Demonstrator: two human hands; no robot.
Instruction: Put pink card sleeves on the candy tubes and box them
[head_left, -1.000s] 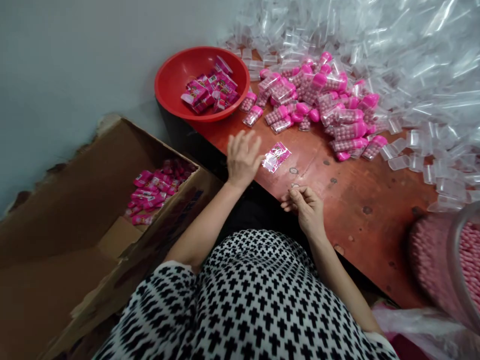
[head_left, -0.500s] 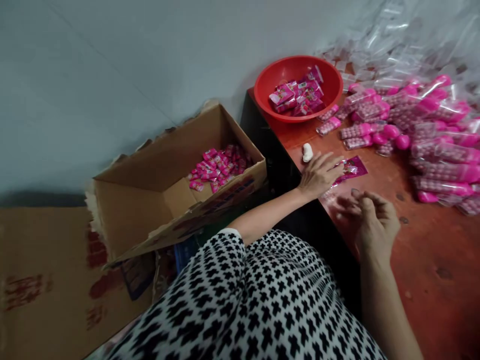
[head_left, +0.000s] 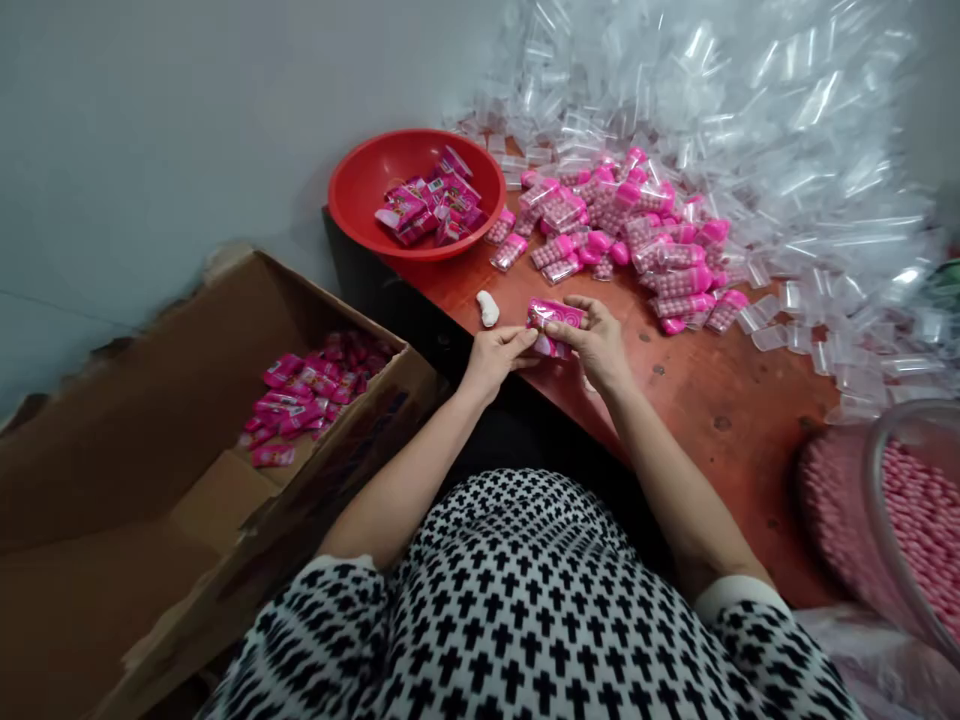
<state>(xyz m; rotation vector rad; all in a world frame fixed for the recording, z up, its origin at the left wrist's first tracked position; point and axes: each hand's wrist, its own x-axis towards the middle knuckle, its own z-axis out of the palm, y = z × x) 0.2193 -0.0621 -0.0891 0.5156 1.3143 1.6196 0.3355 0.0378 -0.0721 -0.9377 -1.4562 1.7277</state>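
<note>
Both hands meet over the near left edge of a red-brown table (head_left: 720, 440). My left hand (head_left: 491, 358) pinches the left end of a small pink packet (head_left: 553, 318). My right hand (head_left: 596, 342) grips the same packet from the right, fingers curled round it. A small white lump (head_left: 487, 307) lies on the table just left of the packet. Beyond the hands, several clear tubes with pink caps and pink beads (head_left: 622, 235) lie in a heap.
A red bowl (head_left: 360, 195) with pink packets stands at the table's far left corner. An open cardboard box (head_left: 172, 440) on the left holds more pink packets. Clear empty tubes (head_left: 750, 120) are piled at the back. A clear tub of pink beads (head_left: 900, 520) sits at right.
The packet lay on the table under my left hand; now both hands hold it up. My right hand moved forward to it. The view swung back to the right.
</note>
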